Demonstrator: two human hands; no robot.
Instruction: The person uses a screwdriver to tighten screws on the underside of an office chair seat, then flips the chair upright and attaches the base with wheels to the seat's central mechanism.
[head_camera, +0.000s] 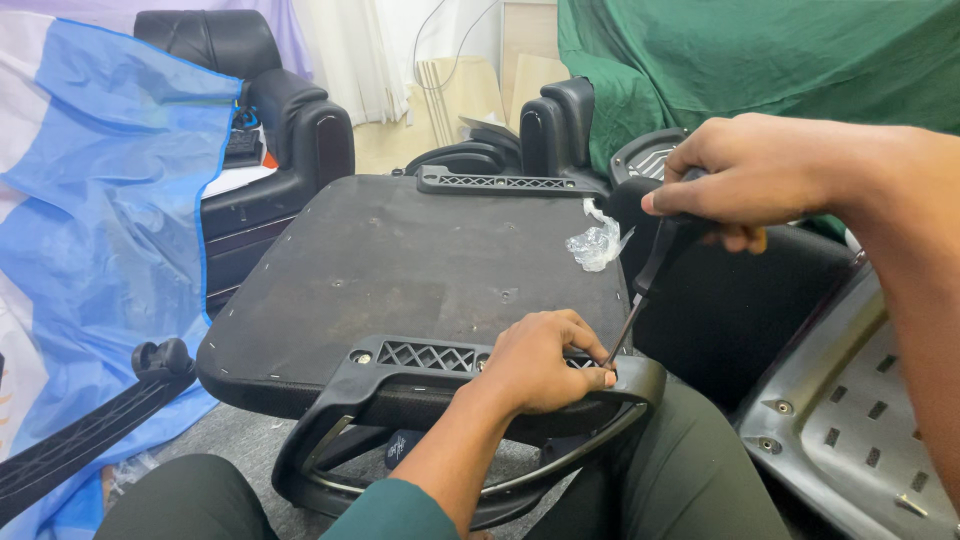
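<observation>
Head view. Upturned chair seat base (400, 260) across the lap, one black armrest (420, 400) at its near edge, a second armrest (500, 182) at the far edge. Left hand (540, 362) on the near armrest, fingertips pinched at the screwdriver (645, 285) tip. Right hand (745, 175) clenched around the handle. One screwdriver: probably stiff, light, best gripped at the handle. One crumpled plastic wrap (597, 243) beside the shaft.
</observation>
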